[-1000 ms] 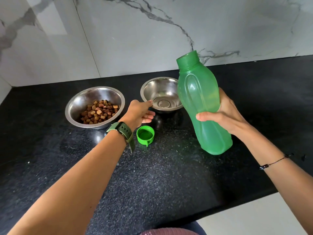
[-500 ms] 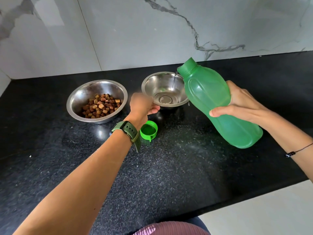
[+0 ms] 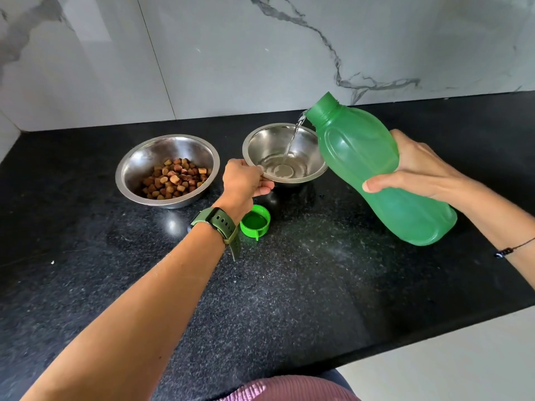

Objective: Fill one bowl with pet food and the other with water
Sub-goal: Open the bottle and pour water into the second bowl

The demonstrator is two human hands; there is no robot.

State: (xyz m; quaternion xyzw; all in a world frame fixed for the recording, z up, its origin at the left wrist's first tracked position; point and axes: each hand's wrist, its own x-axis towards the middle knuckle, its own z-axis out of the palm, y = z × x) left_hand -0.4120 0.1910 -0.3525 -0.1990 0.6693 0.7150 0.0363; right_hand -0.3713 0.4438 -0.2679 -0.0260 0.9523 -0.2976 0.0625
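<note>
Water (image 3: 293, 140) runs in a thin stream from the mouth of a tilted green bottle (image 3: 373, 169) into the right-hand steel bowl (image 3: 311, 149), where a shallow pool covers the bottom. The right hand (image 3: 417, 166) is wrapped round the bottle's middle, thumb across the near face, holding it clear of the black tabletop (image 3: 260, 285) with its neck above the bowl's far right rim. The left hand (image 3: 244, 183) pinches that bowl's near left rim, thumb on the edge and fingers curled beneath it. Just left, apart from it, sits a larger steel bowl (image 3: 139, 166) holding brown pet food (image 3: 173, 180). The bottle's green cap (image 3: 255, 221) lies open side up on the tabletop, just beside the left wrist, which wears a green watch (image 3: 215, 224). Behind the 2 bowls rises a marble wall (image 3: 260, 53).
</note>
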